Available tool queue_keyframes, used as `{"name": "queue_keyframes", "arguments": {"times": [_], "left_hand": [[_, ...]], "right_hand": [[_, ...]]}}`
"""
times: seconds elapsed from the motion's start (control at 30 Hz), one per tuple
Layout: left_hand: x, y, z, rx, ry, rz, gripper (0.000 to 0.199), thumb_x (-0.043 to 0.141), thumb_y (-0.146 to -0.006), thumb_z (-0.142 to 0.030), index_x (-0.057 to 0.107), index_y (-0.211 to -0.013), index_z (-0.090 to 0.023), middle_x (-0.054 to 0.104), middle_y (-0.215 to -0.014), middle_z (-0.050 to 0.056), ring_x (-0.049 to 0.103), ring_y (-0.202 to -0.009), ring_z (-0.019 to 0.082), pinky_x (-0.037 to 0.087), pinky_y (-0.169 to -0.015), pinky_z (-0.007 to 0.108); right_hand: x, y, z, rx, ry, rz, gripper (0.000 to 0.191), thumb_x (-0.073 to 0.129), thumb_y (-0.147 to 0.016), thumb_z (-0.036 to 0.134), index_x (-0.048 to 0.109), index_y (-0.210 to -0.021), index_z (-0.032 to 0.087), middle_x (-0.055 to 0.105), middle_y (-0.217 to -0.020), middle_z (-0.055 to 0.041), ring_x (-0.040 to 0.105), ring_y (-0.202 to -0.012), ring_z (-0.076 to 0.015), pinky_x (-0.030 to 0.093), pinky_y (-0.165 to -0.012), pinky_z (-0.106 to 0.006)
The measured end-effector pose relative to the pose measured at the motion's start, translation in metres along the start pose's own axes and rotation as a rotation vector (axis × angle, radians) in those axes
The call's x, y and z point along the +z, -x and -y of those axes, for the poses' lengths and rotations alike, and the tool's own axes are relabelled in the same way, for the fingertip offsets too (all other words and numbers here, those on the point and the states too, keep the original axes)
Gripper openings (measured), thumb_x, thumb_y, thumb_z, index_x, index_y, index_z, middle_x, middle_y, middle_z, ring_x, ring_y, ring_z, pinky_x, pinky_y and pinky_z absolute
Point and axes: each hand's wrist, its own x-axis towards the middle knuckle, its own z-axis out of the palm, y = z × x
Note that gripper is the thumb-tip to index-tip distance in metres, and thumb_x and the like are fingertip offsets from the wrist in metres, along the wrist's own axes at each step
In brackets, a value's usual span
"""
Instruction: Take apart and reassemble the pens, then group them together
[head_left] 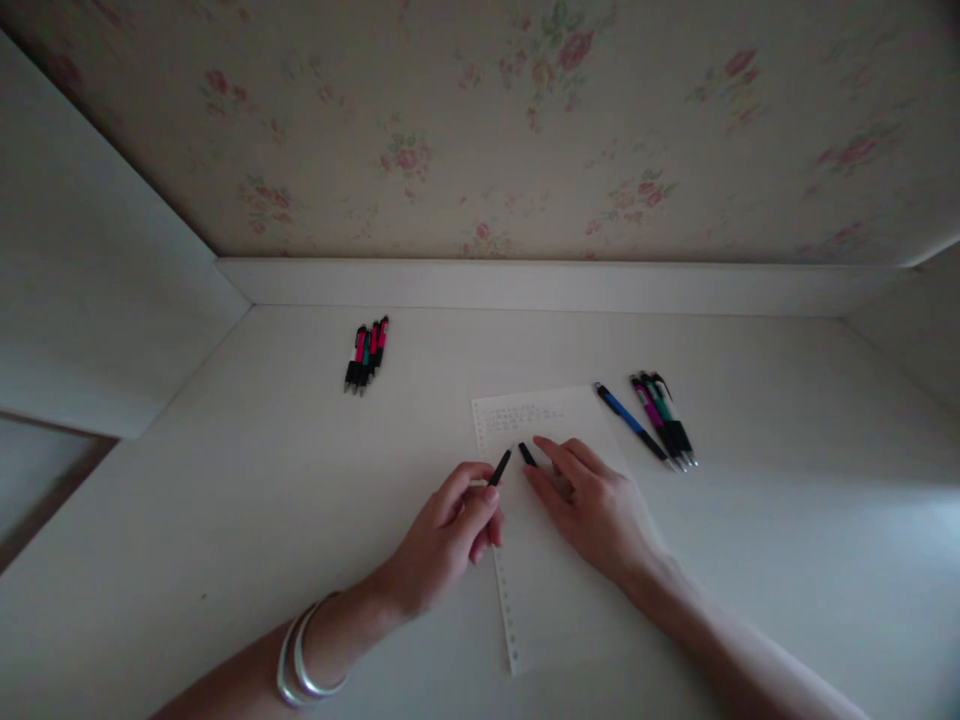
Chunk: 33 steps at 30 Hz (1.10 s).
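Note:
My left hand is closed around a black pen, its light tip pointing up and to the right above the paper. Just right of that tip, a short black piece like a pen cap shows between the thumb and forefinger of my right hand. The rest of that piece is hidden by the fingers. Beneath both hands lies a white sheet of paper with holes down its left edge and faint lines of writing near its top.
A blue pen lies at the sheet's upper right, beside a group of purple, green and white pens. Farther left sits a bunch of pink and teal pens. A floral wall closes off the back of the white desk.

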Motion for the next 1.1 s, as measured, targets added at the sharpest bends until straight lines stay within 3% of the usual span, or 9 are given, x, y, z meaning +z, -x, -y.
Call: {"name": "queue_keyframes", "arguments": {"times": [0.17, 0.43, 0.53, 0.67, 0.8, 0.93, 1.1], "left_hand": [[-0.0004, 0.0014, -0.0012, -0.014, -0.030, 0.041, 0.030, 0.047, -0.098, -0.047, 0.053, -0.099, -0.018, 0.058, -0.070, -0.003, 0.042, -0.052, 0.007, 0.033, -0.050, 0.021], [0.0005, 0.0023, 0.0002, -0.009, -0.077, 0.059, 0.035, 0.047, -0.098, -0.051, 0.054, -0.100, -0.017, 0.057, -0.072, -0.002, 0.044, -0.055, 0.008, 0.034, -0.051, 0.021], [0.0005, 0.0025, -0.0004, -0.007, -0.088, 0.066, 0.035, 0.048, -0.097, -0.051, 0.055, -0.101, -0.017, 0.057, -0.073, -0.002, 0.045, -0.056, 0.008, 0.035, -0.052, 0.022], [0.0013, 0.0020, -0.0013, -0.004, -0.090, 0.067, 0.036, 0.049, -0.097, -0.052, 0.055, -0.102, -0.016, 0.057, -0.072, -0.002, 0.045, -0.056, 0.008, 0.036, -0.052, 0.022], [0.0018, 0.0019, -0.0012, -0.010, -0.088, 0.069, 0.036, 0.050, -0.096, -0.052, 0.055, -0.102, -0.017, 0.057, -0.072, -0.002, 0.045, -0.056, 0.008, 0.035, -0.052, 0.021], [0.0013, 0.0022, -0.0002, -0.001, -0.097, 0.074, 0.036, 0.050, -0.097, -0.052, 0.056, -0.102, -0.017, 0.056, -0.072, -0.003, 0.045, -0.057, 0.008, 0.036, -0.053, 0.021], [0.0010, 0.0021, 0.0005, -0.006, -0.096, 0.077, 0.036, 0.050, -0.096, -0.052, 0.057, -0.103, -0.017, 0.057, -0.073, -0.002, 0.046, -0.057, 0.008, 0.036, -0.053, 0.021]], "right_hand": [[0.0029, 0.0022, 0.0033, -0.097, 0.150, 0.052, 0.027, 0.048, -0.099, 0.028, 0.070, -0.113, 0.022, 0.069, -0.091, -0.0046, 0.069, -0.068, -0.0170, 0.048, -0.054, -0.025], [0.0011, 0.0036, 0.0020, -0.073, 0.145, 0.048, 0.024, 0.049, -0.098, 0.026, 0.072, -0.104, 0.024, 0.065, -0.118, -0.0079, 0.069, -0.066, -0.0149, 0.052, -0.054, -0.027], [0.0012, 0.0025, 0.0024, -0.106, 0.105, 0.037, 0.023, 0.048, -0.098, 0.022, 0.071, -0.103, 0.023, 0.062, -0.130, -0.0087, 0.072, -0.079, -0.0181, 0.056, -0.062, -0.030], [0.0033, 0.0017, 0.0006, -0.165, 0.071, 0.069, 0.029, 0.045, -0.098, 0.016, 0.064, -0.119, 0.022, 0.069, -0.116, -0.0073, 0.071, -0.091, -0.0203, 0.058, -0.071, -0.030], [0.0051, 0.0028, 0.0011, -0.168, 0.229, 0.135, 0.040, 0.044, -0.097, 0.015, 0.053, -0.136, 0.018, 0.066, -0.113, -0.0128, 0.071, -0.077, -0.0210, 0.055, -0.056, -0.029], [0.0046, 0.0034, 0.0038, -0.168, 0.244, 0.185, 0.030, 0.048, -0.096, 0.015, 0.062, -0.121, 0.022, 0.065, -0.110, -0.0102, 0.071, -0.081, -0.0211, 0.055, -0.058, -0.028], [0.0035, 0.0019, 0.0053, -0.131, 0.209, 0.142, 0.021, 0.047, -0.098, 0.019, 0.064, -0.110, 0.020, 0.063, -0.118, -0.0123, 0.071, -0.078, -0.0207, 0.054, -0.054, -0.028]]}}
